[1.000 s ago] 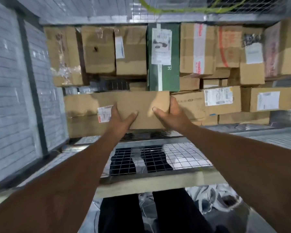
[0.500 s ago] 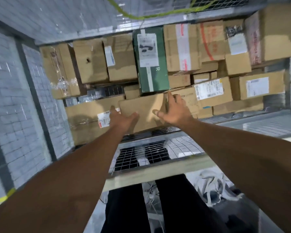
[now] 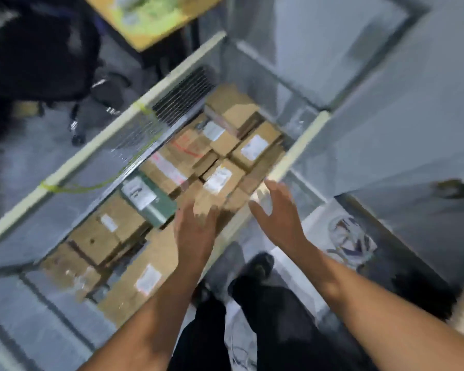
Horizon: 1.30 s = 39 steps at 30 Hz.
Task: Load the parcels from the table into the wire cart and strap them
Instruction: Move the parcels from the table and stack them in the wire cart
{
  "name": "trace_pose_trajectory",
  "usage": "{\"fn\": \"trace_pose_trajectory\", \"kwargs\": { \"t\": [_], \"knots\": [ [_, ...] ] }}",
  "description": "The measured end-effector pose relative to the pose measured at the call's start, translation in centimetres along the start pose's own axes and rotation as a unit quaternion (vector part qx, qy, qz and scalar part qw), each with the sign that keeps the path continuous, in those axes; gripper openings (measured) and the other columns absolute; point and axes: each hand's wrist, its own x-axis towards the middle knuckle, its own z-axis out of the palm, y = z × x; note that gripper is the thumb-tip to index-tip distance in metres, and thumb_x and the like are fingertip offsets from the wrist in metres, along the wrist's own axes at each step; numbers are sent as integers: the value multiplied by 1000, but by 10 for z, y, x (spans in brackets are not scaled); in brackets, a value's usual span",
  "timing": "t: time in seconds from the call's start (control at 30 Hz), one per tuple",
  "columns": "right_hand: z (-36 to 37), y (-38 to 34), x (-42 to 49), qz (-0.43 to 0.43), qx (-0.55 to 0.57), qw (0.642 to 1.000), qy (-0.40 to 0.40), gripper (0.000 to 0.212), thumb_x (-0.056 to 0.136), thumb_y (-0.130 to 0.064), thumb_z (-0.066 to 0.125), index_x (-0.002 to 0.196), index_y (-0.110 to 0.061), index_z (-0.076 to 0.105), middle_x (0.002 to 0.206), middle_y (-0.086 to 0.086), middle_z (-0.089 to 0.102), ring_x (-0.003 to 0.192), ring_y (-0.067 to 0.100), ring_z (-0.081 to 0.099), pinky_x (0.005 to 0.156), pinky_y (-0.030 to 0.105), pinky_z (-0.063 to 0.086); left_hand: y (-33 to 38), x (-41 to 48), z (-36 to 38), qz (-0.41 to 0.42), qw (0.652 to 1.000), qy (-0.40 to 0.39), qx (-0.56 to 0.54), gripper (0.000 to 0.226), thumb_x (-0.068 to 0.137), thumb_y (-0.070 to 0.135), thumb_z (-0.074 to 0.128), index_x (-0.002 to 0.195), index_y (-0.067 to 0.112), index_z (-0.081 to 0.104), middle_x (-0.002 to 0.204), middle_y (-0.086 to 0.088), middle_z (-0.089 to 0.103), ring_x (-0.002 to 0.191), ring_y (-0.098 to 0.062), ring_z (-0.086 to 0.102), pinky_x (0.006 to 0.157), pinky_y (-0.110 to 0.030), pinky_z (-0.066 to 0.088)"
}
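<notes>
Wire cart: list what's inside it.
Inside the cart: many cardboard parcels packed together, several labelled, plus one green box. The left hand covers part of a parcel; lower layers and the cart floor are hidden.

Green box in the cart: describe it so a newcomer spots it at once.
Look into the wire cart, packed with cardboard parcels. The green box lies in the row along the yellow-tied rail, beyond the left hand. It alone is green; the others are brown.
</notes>
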Motion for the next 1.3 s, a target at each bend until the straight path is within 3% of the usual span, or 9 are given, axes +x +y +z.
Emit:
{"fn": "trace_pose_trajectory", "kwargs": {
  "t": [0.13, 0.27, 0.37, 0.53, 0.77, 0.97, 1.07, 1.17, 1.3],
  "knots": [
    [-98, 82, -58, 134, 67, 980, 134, 65, 99, -36, 67, 153, -7, 45, 158, 11, 44, 152, 29, 31, 125, 40, 23, 99, -46, 74, 139, 983, -104, 60, 79, 97, 62, 55, 156, 12, 42, 160, -9, 42, 150, -27, 35, 125, -48, 27],
    [-191, 176, -125, 265, 134, 915, 275, 60, 99, -36, 67, 151, -13, 47, 155, 8, 47, 147, 25, 36, 118, 30, 25, 191, -107, 176, 253, 941, -207, 89, 69, 95, 42, 68, 151, 6, 49, 154, -16, 48, 146, -33, 40, 123, -50, 29],
    [-248, 244, -177, 326, 145, 869, 343, 60, 100, -40, 64, 150, -12, 47, 153, 10, 48, 144, 28, 42, 115, 26, 29, 243, -165, 256, 334, 887, -302, 101, 65, 94, 40, 69, 148, 8, 52, 155, -14, 49, 147, -32, 40, 124, -49, 29],
    [-289, 341, -273, 443, 109, 770, 447, 66, 102, -49, 55, 154, -11, 44, 158, 8, 46, 150, 26, 34, 124, 44, 27, 288, -259, 367, 418, 765, -467, 151, 76, 88, 64, 56, 151, 24, 47, 156, -1, 44, 144, -18, 41, 117, -31, 29],
    [-262, 433, -392, 627, 63, 615, 474, 64, 99, -55, 43, 148, -13, 46, 149, 8, 50, 142, 29, 41, 119, 47, 30, 278, -376, 508, 415, 622, -630, 211, 98, 70, 95, 55, 152, 42, 40, 156, 16, 33, 146, -15, 40, 115, -49, 45],
    [-218, 458, -407, 644, 22, 647, 408, 80, 101, -66, 28, 165, -18, 20, 173, 3, 10, 160, 18, -6, 129, 44, -6, 275, -476, 636, 359, 601, -696, 159, 110, 56, 85, 81, 148, 43, 39, 139, 35, 31, 137, -11, 44, 88, -42, 63],
    [-206, 471, -408, 660, -10, 648, 381, 88, 99, -73, 28, 165, -16, 21, 173, 5, 10, 160, 20, -7, 129, 48, -3, 274, -523, 705, 324, 608, -715, 121, 109, 51, 79, 89, 144, 49, 40, 146, 30, 33, 129, -1, 47, 89, -41, 62],
    [-203, 475, -405, 669, -17, 646, 368, 90, 98, -75, 31, 163, -13, 27, 173, 8, 15, 161, 24, 0, 128, 52, 6, 272, -563, 756, 278, 604, -737, 124, 118, 48, 73, 95, 147, 49, 36, 152, 4, 42, 129, -21, 61, 102, -44, 56],
    [-207, 476, -408, 657, -4, 641, 398, 86, 98, -70, 35, 161, -11, 32, 172, 8, 18, 161, 23, 5, 127, 54, 10, 263, -589, 787, 262, 584, -756, 140, 112, 46, 58, 101, 138, 54, 39, 142, -3, 54, 122, -25, 65, 96, -48, 60]
  ]
}}
